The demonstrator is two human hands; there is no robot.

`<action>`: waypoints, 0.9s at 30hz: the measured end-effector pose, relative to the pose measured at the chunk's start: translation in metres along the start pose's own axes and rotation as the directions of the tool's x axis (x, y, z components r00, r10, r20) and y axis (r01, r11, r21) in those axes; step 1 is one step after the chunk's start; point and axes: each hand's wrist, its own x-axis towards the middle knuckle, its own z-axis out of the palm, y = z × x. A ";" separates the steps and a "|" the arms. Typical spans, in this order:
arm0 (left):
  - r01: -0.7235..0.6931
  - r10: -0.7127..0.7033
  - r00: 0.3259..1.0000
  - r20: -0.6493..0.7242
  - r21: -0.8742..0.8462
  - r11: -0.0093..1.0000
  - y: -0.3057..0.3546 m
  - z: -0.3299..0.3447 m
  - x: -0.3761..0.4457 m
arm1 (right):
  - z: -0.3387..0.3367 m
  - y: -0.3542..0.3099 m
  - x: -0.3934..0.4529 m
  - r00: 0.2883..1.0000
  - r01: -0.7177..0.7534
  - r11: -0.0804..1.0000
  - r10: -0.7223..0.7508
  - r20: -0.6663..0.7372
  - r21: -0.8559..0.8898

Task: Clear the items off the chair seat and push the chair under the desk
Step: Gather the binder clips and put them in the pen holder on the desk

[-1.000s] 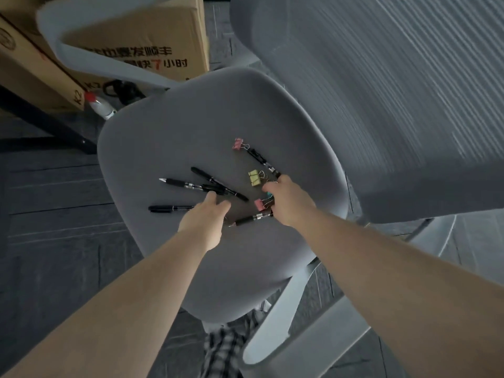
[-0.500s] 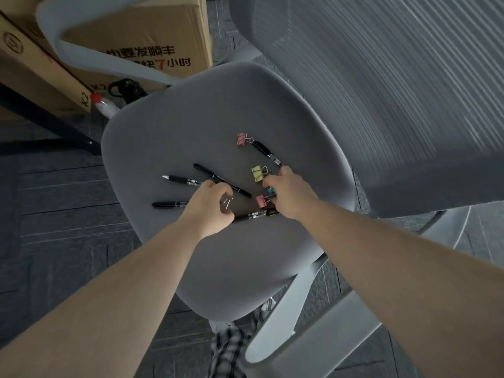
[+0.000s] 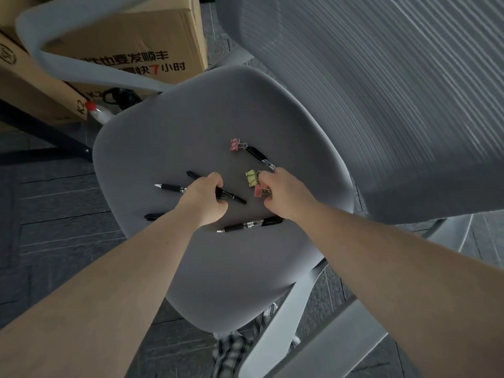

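left hand now gripping pen, right hand shifted

Pens: five black pens on the grey chair seat — one at 1 o'clock, one and one at 9 o'clock, one at centre, one at 5 o'clock.
Binder clips: three — pink at 12 o'clock, yellow, pink at 3 o'clock.
Cardboard boxes: two.
Bottles: one, red-capped.
Hands: two — left hand, right hand.

Matt grey cloth chair seat; glossy black plastic pens.
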 end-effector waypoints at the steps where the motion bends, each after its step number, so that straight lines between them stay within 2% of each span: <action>1: 0.003 -0.003 1.000 -0.021 0.003 1.000 0.001 0.000 0.004 | -0.002 0.000 0.001 1.000 -0.002 1.000 0.003 -0.025 0.025; 6: 0.112 -0.111 0.985 -0.129 -0.003 0.994 0.017 -0.010 0.020 | -0.014 -0.005 0.008 0.994 -0.037 0.998 0.043 -0.102 0.057; 11: 0.075 -0.076 0.972 -0.221 -0.011 0.997 0.028 -0.023 0.038 | -0.013 -0.011 0.020 0.995 -0.003 0.999 0.008 -0.100 0.048; 16: -0.036 0.042 0.988 -0.146 0.046 0.998 0.038 -0.026 0.054 | -0.001 -0.010 0.030 0.996 0.067 0.997 -0.064 -0.063 0.045; 21: -0.137 0.146 0.982 -0.116 0.078 0.987 0.042 -0.022 0.069 | 0.005 -0.007 0.036 0.992 0.124 0.991 -0.125 -0.027 -0.050; 24: -0.151 0.162 0.983 -0.090 0.121 0.981 0.041 -0.016 0.075 | 0.006 -0.009 0.038 0.989 0.148 0.982 -0.149 -0.002 -0.116; 27: -0.142 0.165 0.977 -0.139 0.158 0.977 0.040 -0.011 0.077 | 0.005 -0.013 0.039 0.993 0.120 0.985 -0.119 0.014 -0.126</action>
